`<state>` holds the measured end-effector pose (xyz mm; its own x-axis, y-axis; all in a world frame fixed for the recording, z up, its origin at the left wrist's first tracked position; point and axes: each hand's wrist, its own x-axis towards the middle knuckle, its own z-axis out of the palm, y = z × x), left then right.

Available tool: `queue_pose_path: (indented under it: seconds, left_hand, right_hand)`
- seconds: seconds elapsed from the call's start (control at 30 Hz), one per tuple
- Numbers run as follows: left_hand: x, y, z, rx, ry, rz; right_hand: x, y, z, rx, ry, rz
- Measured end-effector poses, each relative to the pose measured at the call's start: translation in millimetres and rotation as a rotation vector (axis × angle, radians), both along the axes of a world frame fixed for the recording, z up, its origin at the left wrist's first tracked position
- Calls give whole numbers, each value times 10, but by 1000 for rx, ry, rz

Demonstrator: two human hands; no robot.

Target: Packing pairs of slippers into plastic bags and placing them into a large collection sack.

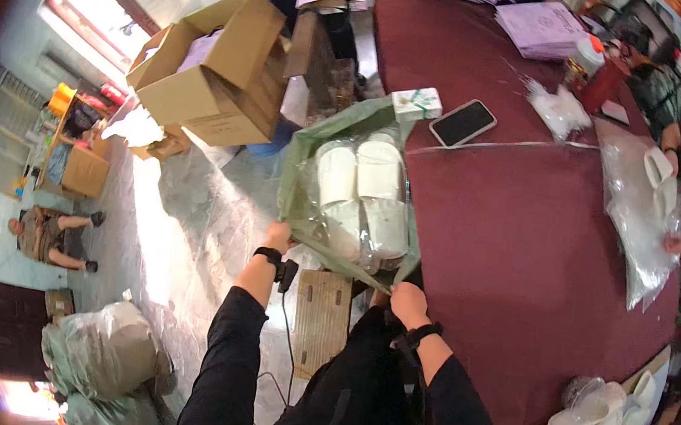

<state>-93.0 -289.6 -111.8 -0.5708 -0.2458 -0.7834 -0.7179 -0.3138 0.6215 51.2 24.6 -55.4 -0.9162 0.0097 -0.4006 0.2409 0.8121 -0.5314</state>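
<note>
A green woven sack [295, 176] hangs open in front of me, beside the table's left edge. Inside lie white slippers [380, 176], wrapped in clear plastic and laid in pairs. My left hand [279, 237] is closed on the sack's near left rim. Its near right corner is gripped by my right hand [409, 305], close to the table edge. Between them the near rim is pulled taut. How deep the slippers are stacked is hidden by the top layer.
A maroon-covered table [498, 319] fills the right side, bearing a phone [463, 123], a small white box [417, 103] and clear plastic bags [628, 216] near a co-worker's hand. A wooden stool [321, 322] stands below the sack. Left are a large carton [209, 101] and stuffed sacks [103, 349].
</note>
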Motion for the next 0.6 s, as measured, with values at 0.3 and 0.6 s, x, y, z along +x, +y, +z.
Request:
queue_pose_path:
  seconds: [0.3, 0.6]
  left_hand:
    - [-113, -555, -129, -359, 419, -655]
    - [-204, -1342, 245, -1307, -350, -1315]
  right_hand:
    - [-90, -331, 314, -2, -212, -108]
    - [39, -1067, 305, -120, -231, -193]
